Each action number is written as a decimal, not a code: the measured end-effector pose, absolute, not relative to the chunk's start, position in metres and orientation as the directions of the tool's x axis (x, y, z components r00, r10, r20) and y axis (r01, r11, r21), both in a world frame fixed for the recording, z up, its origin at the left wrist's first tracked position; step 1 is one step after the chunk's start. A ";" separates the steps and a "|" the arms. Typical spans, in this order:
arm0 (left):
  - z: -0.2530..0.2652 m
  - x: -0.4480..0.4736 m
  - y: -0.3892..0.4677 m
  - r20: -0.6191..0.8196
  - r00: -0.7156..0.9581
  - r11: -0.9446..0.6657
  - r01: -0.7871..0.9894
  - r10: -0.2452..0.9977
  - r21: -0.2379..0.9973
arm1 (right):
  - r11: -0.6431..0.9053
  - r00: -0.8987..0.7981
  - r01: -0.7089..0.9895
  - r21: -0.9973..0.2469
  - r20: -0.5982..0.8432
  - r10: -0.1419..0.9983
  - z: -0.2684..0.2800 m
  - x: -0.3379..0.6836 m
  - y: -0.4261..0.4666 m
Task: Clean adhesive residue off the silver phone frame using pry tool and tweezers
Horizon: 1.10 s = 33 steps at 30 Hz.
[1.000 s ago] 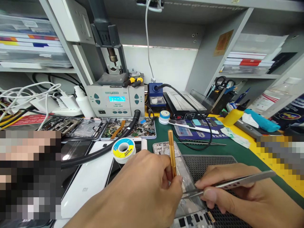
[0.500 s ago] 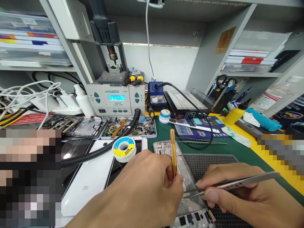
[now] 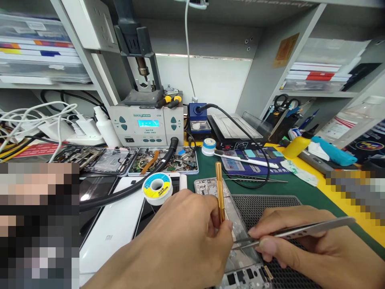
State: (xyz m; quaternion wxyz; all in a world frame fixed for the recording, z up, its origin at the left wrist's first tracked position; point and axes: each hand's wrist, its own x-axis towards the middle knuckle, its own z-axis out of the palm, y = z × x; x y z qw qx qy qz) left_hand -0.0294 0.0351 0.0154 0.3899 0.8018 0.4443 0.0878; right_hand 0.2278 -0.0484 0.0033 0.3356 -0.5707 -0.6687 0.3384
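My left hand (image 3: 192,237) is closed on a slim gold-handled tool (image 3: 220,192) that stands nearly upright; its tip is hidden behind the fingers. My right hand (image 3: 313,241) pinches silver tweezers (image 3: 309,229), whose points reach left to beside my left thumb. Beneath both hands lies an opened phone frame (image 3: 237,214), with metal plates and cutouts showing at its near end. My left hand covers much of its left side, and whatever the tweezer points touch cannot be made out.
A perforated black mat (image 3: 270,204) lies under my right hand. Left of my hands are a solder wire spool (image 3: 157,189), a white phone (image 3: 111,228) and a black hose. Behind stand a parts tray (image 3: 183,166), a hot air station (image 3: 144,126) and a heating plate (image 3: 237,132).
Almost nothing differs. Both hands keep their grips, and the gold-handled tool and the tweezers stay in nearly the same place over the phone frame.
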 end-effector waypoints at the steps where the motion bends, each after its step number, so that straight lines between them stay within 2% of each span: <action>1: 0.017 -0.029 0.035 -0.197 0.588 -0.306 0.644 0.785 0.701 | 0.118 -0.123 0.542 -0.832 0.060 0.991 0.003 0.228 -0.048; 7: 0.016 -0.026 0.035 -0.171 0.599 -0.345 0.646 0.782 0.681 | 0.149 -0.147 0.509 -0.848 0.085 0.986 0.001 0.230 -0.046; 19: 0.018 -0.029 0.036 -0.167 0.622 -0.386 0.649 0.765 0.655 | 0.184 -0.136 0.597 -0.781 0.127 0.982 0.001 0.229 -0.047; 28: 0.021 -0.034 0.036 -0.212 0.635 -0.301 0.600 0.743 0.742 | 0.204 -0.095 0.632 -0.747 0.186 0.978 -0.004 0.235 -0.050; 33: 0.032 -0.037 0.037 -0.105 0.683 -0.383 0.522 0.723 0.762 | 0.212 -0.143 0.559 -0.802 0.159 0.977 -0.002 0.235 -0.045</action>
